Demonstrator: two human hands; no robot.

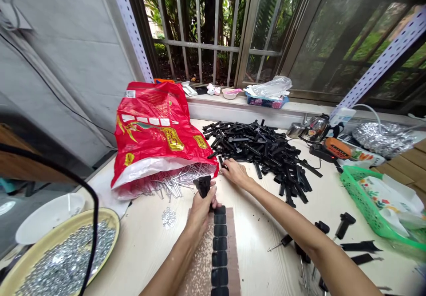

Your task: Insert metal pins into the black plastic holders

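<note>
Far left: a white bowl (46,218) sits behind a yellow basin (73,223), which is part-filled with small shiny metal pieces (66,260). A black cable (96,225) loops across the view in front of the basin. Next, a red bag (153,123) lies with its mouth towards the person; thin metal rods (176,176) spill from it onto the pale table (143,242). A small patch of metal bits (169,217) lies on the table below the mouth.

Centre: left hand (201,205) has its fingers closed around a black T-headed part (202,183), head uppermost, held just above the far end of a brown board (234,251). A row of black segments (219,244) runs along the board towards the person.

Right hand (235,172) is at the near-left edge of a large heap of black parts (256,143). Its fingertips meet a small black piece (221,160); contact is small in view, so whether they pinch or only touch it cannot be told.

Right: black handles (346,222), some with metal shafts, lie scattered near the right forearm. Beyond them stands a green basket (353,194) containing patterned packaging (379,191).
</note>
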